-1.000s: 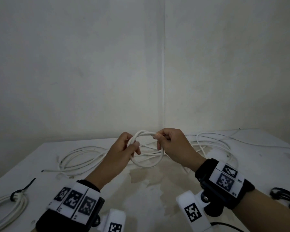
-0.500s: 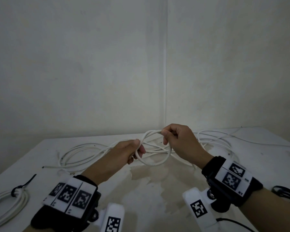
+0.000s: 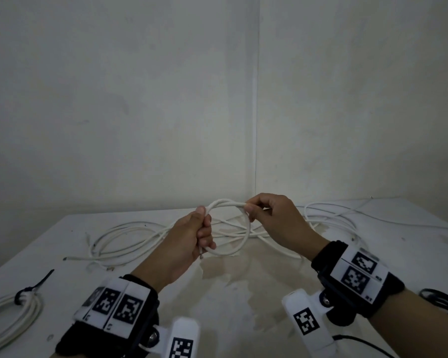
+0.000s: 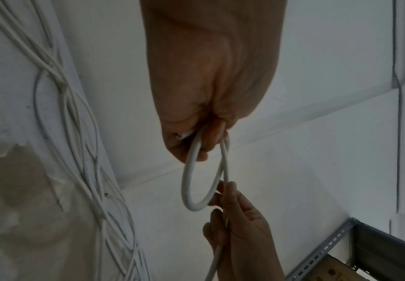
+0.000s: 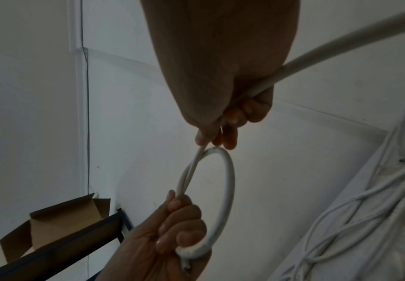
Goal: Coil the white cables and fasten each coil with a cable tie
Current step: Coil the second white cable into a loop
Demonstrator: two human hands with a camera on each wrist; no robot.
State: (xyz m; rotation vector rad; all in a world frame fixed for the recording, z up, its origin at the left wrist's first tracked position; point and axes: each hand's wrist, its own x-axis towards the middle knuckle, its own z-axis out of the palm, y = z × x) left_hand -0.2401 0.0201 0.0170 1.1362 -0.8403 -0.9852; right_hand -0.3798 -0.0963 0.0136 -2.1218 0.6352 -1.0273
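A small loop of white cable [image 3: 239,237] is hanging in the air between the two hands, above the white table [image 3: 243,301] and in front of the room's corner. The left hand [image 3: 189,241] is gripping the loop's near side in a closed fist, with the cut end of the cable poking out just below the little finger. The right hand [image 3: 274,215] is pinching the top of the loop between thumb and curled fingers, and from the right wrist view the same cable is running on through that palm and out behind it. In the left wrist view the loop [image 4: 196,178] is showing as a narrow oval with a second strand lying beside it, so it is probably two turns, though the dim light is making that hard to confirm. Behind the hands, loose cables [image 3: 129,241] are lying spread and crossing over one another across the back of the table. At the left edge a finished coil [image 3: 13,316] is resting flat, bound by a black cable tie [image 3: 34,286] whose tail is sticking up. Near the right edge some black ties [image 3: 442,299] are lying beside the right forearm.
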